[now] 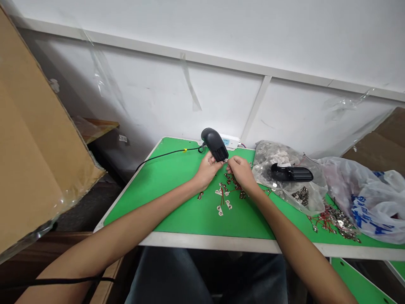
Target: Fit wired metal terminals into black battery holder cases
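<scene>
- The left hand (207, 171) is wrapping its fingers around the lower end of a black corded handheld tool (214, 144), which is tilting toward the wall.
- The right hand (242, 173) is pinching its fingertips closed at the tool's tip; the item between them is too small to tell.
- Loose wired metal terminals (223, 198) are lying on the green mat (152, 202) directly below both hands.
- Open mat is extending left of the hands toward the white table edge (205, 241).
- A clear plastic bag (272, 154) is crowding the right side, with a second black tool (291, 174) lying on it.
- A power strip (229, 141) is sitting against the white wall (152, 88).
- A cardboard sheet (38, 126) is leaning beside the table at left.
</scene>
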`<state>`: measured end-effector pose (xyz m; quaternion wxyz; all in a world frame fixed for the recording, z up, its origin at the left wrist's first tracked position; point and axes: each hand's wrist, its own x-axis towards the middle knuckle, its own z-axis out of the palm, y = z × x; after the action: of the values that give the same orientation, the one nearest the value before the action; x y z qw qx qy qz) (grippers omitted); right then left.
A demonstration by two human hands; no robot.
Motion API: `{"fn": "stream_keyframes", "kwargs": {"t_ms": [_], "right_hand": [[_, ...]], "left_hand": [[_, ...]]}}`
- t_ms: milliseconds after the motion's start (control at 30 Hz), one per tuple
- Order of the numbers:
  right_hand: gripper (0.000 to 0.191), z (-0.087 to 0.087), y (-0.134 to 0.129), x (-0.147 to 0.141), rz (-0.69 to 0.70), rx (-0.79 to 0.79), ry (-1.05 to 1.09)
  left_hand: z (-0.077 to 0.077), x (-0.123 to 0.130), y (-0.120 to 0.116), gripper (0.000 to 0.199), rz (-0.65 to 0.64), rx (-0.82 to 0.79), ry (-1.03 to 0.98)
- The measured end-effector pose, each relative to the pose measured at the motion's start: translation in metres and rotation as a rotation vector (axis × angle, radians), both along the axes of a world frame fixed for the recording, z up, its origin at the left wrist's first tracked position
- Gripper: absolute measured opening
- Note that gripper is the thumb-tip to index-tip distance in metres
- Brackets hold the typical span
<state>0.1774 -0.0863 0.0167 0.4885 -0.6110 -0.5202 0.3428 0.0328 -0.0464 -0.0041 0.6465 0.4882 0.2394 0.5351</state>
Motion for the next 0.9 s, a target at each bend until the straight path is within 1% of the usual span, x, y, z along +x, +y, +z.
{"fn": "stream_keyframes", "kwargs": {"t_ms": [133, 267, 533, 733, 900], "right_hand": [[0.025, 0.0021, -0.0028, -0.0034, -0.026, 0.015, -0.044], [0.024, 0.0015, -0.0032, -0.0048, -0.045, 0.033, -0.073], [0.028, -0.0002, -0.0039, -0.0054, -0.07, 0.047, -0.104], [0.028, -0.0029, -0.0014, -0.0045, -0.08, 0.026, -0.095], [0.026, -0.0051, 0.0006, -0.0036, -0.081, 0.019, -0.089]], "left_hand": [[0.0006, 0.0024, -0.0016, 0.059, 0.012, 0.034, 0.005], [0.0012, 0.0046, -0.0032, 0.064, -0.008, 0.045, 0.018], [0.0011, 0.005, -0.006, 0.061, 0.02, 0.079, 0.055], [0.0007, 0.0059, -0.0069, 0.063, 0.031, 0.087, 0.052], [-0.0012, 0.0071, -0.006, 0.058, 0.024, 0.093, 0.056]]}}
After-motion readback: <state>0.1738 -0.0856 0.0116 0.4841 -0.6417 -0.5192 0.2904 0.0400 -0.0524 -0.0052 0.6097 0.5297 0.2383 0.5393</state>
